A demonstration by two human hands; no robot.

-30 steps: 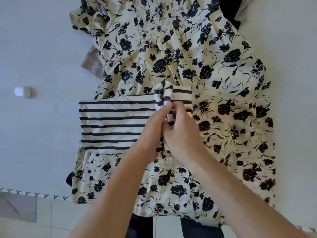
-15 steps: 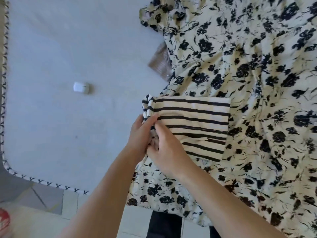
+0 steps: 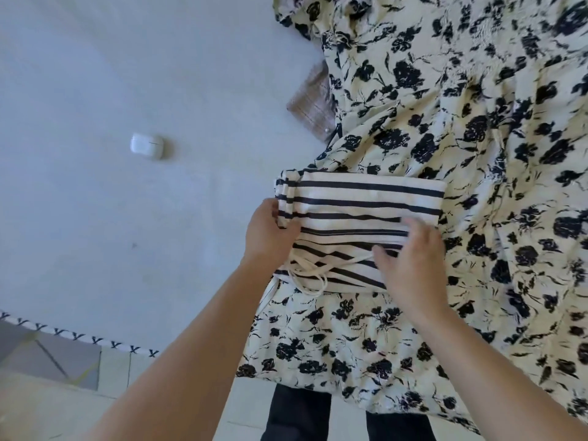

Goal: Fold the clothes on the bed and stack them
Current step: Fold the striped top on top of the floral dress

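Head view: the folded striped garment (image 3: 366,214) lies on the floral dress (image 3: 477,154); left hand (image 3: 270,229) grips its end, right hand (image 3: 413,259) presses flat with straight fingers; dress apparently unfolded, nothing stacked.

Folded striped garment (image 3: 366,214) on floral dress (image 3: 477,173), spread over white bed (image 3: 95,90). Left hand (image 3: 269,229) gripping garment's left folded edge, thumb on top. Right hand (image 3: 413,259) flat on garment's lower right part, fingers straight. White drawstring (image 3: 305,275) looped loose at near edge. White earbud case (image 3: 147,145) on bed, well apart. Plaid fabric (image 3: 313,100) partly under dress.
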